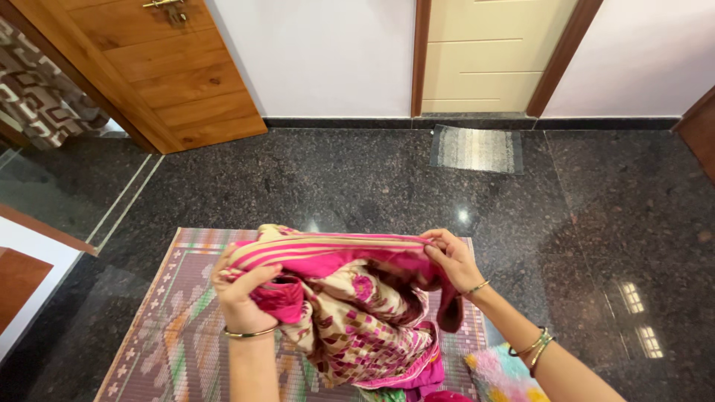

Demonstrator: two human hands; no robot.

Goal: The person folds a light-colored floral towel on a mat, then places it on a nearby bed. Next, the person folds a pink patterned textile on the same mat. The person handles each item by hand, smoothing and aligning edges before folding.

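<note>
One pink-and-cream patterned garment (350, 305), lifted above the woven mat (160, 335), striped border stretched level between both hands so the rest hangs free. Left hand (242, 294) bunched tight around a gathered fold; right hand (450, 257) pinching the border's far end (bangles on both wrists). Plenty of bare granite floor (335, 179) ahead; doormat (477, 149) well apart.

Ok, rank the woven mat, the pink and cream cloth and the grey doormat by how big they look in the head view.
1. Woven mat, largest, though partly covered and cut off.
2. Pink and cream cloth, held bunched in left hand and right hand.
3. Grey doormat, smallest, but farther from the camera, so its true size is unsure.
</note>
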